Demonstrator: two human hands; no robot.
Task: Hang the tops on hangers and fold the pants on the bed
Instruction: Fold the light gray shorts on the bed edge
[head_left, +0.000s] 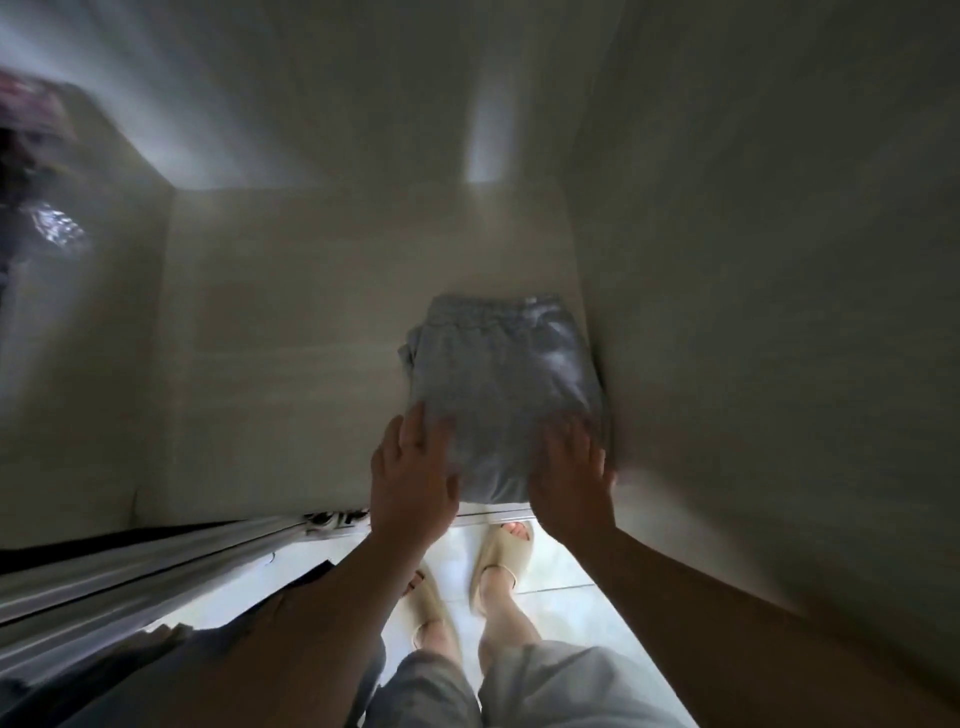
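Note:
A folded pair of light grey pants (498, 374) with an elastic waistband lies on a pale shelf (291, 364) inside a wardrobe, tight against its right wall. My left hand (413, 475) rests flat on the near left corner of the pants, fingers straight. My right hand (569, 475) lies flat on the near right corner, fingers spread. The picture is blurred. No hangers or tops can be made out.
The wardrobe's right wall (753, 312) stands right beside the pants. A sliding-door track (156, 561) runs along the shelf's front at lower left. Blurred dark and pink things (31, 130) hang at far left. My sandalled feet (498, 566) stand on white floor tiles below.

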